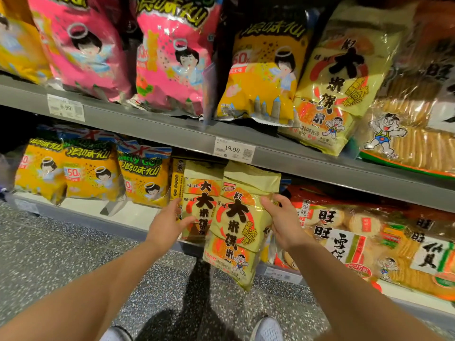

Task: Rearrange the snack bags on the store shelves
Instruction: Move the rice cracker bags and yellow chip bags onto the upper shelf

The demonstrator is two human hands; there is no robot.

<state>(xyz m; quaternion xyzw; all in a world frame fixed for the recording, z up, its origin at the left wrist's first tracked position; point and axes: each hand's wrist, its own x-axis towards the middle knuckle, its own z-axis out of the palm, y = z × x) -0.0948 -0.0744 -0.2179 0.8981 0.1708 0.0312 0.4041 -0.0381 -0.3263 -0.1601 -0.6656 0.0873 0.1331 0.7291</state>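
A pale green rice cracker bag hangs out past the lower shelf's front edge, tilted toward me. My right hand grips its right side. Behind it a second matching bag stands on the lower shelf, and my left hand rests against its left edge, thumb on the front. Whether the left fingers close around that bag is hidden.
Yellow chip bags line the lower shelf's left; red and clear cracker packs fill its right. The upper shelf holds pink bags, a yellow bag and cracker bags. A price tag sits directly above. Speckled floor lies below.
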